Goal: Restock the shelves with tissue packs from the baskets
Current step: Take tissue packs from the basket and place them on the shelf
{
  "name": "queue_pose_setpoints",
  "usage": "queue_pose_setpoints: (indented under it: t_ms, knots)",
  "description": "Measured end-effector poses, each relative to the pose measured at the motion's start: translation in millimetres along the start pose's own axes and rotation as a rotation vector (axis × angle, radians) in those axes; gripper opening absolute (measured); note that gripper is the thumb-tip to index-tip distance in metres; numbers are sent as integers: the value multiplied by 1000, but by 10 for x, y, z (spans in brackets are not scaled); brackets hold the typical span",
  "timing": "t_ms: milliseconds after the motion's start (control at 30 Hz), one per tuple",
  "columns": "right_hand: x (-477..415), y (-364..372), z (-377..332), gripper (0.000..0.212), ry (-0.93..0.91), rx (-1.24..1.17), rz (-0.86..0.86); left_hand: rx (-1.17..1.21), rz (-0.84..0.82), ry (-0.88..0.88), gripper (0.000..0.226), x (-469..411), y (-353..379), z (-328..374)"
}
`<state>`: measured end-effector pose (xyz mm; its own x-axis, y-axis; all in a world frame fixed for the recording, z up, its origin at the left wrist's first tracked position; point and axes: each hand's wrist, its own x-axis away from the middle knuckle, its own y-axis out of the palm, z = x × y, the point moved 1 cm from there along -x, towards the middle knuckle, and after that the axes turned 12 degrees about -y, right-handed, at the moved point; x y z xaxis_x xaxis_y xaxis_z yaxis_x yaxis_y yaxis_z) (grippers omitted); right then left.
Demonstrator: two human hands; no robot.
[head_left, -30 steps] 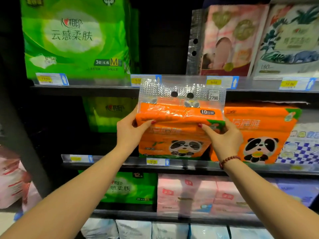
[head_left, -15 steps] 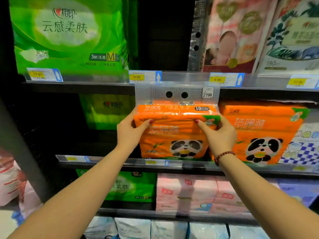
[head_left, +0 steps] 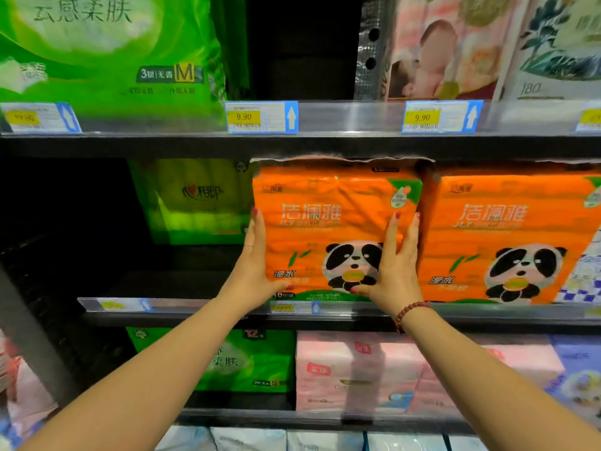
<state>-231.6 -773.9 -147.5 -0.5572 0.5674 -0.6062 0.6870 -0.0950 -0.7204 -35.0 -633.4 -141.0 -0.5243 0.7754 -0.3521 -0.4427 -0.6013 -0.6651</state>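
An orange tissue pack with a panda (head_left: 325, 222) stands upright on the middle shelf (head_left: 195, 305), its top tucked under the shelf above. My left hand (head_left: 257, 265) lies along the pack's left side with straight fingers, its thumb on the lower front. My right hand (head_left: 395, 268) presses flat on the pack's front right, fingers straight and pointing up. A second, identical orange panda pack (head_left: 507, 236) stands touching it on the right. No basket is in view.
A green pack (head_left: 195, 203) sits further back on the middle shelf, with a dark gap (head_left: 81, 222) to its left. The upper shelf holds a large green pack (head_left: 107, 53) and a pink pack (head_left: 439, 50). Green (head_left: 247, 362) and pink (head_left: 357, 372) packs fill the shelf below.
The orange pack went from tilted, with its clear header out in front, to upright inside the shelf. Both hands slid from its top down to its side and front.
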Motion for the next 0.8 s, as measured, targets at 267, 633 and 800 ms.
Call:
queue_pose_setpoints:
  t_ms: [267, 633, 800]
  knots:
    - [-241, 309, 219, 135, -35, 156, -32, -216, 28, 67, 129, -349, 216, -408]
    - [-1041, 753, 548, 144, -5, 310, -20, -344, 20, -42, 121, -1346, 487, -596]
    - [-1334, 925, 732, 145, -16, 383, -36, -266, 51, 51, 129, -1691, 649, -692]
